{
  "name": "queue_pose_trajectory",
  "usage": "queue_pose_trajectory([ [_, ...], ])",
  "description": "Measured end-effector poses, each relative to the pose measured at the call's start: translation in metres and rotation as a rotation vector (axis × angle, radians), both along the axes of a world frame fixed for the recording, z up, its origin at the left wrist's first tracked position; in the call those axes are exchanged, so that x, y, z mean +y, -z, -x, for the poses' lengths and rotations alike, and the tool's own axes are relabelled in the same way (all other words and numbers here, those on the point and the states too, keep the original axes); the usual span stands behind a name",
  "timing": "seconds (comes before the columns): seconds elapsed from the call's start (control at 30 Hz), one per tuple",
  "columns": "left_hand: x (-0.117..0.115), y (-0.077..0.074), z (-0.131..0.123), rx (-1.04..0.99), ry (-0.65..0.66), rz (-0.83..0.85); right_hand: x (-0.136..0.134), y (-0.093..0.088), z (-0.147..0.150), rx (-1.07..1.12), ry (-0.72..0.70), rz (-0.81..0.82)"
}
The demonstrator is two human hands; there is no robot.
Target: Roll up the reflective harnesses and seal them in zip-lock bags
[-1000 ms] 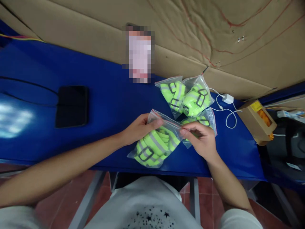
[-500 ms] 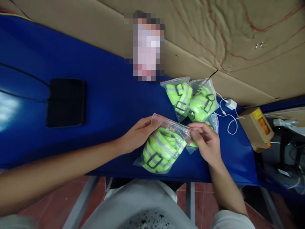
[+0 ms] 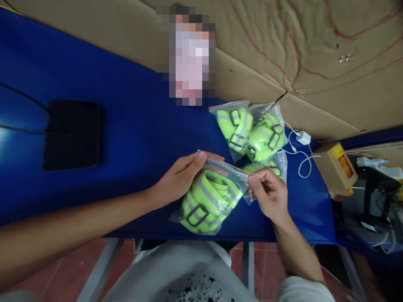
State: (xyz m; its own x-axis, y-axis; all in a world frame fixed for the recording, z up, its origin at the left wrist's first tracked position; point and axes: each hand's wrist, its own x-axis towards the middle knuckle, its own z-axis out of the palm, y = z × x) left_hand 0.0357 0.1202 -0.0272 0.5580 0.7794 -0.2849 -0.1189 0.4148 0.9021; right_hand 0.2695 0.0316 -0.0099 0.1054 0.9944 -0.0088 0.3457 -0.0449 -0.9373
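Observation:
A clear zip bag (image 3: pixel 220 209) hangs between my two hands near the table's front edge. Inside it lies a rolled neon-yellow reflective strap (image 3: pixel 204 197) with grey stripes and a black buckle. My left hand (image 3: pixel 181 174) pinches the bag's top left corner, thumb in front and fingers behind. At the top right corner, my right hand (image 3: pixel 269 191) grips the zip edge between thumb and fingers. Just beyond my right hand, similar bagged straps (image 3: pixel 266 134) lie in a pile, one partly hidden by that hand.
On the blue table (image 3: pixel 135 113), a black box-shaped device (image 3: pixel 74 134) with cables sits at left. A blurred-out item (image 3: pixel 190 58) stands against the cardboard wall (image 3: pixel 258 75). At right are a white charger (image 3: pixel 304 137), a cardboard box (image 3: pixel 335 167) and black equipment (image 3: pixel 368 205).
My right thumb and fingers have closed more firmly on the bag's right corner. The bag has shifted slightly left and down in view, partly as the camera moved.

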Motion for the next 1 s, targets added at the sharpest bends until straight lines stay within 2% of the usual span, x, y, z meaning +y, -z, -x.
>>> queue_pose_trajectory([
  [0.13, -0.002, -0.001, -0.001, -0.002, 0.036, -0.015, 0.000, -0.003, -0.001, -0.052, -0.052, 0.000],
  [0.37, -0.005, 0.002, -0.001, 0.037, 0.070, -0.110, 0.001, -0.004, 0.004, -0.209, -0.044, -0.029],
  [0.6, -0.011, 0.001, 0.000, 0.027, 0.135, -0.119, -0.002, -0.009, 0.007, -0.237, -0.107, -0.054],
  [1.0, -0.010, 0.000, 0.004, -0.038, 0.271, -0.262, -0.003, -0.012, 0.006, -0.035, -0.215, 0.084],
])
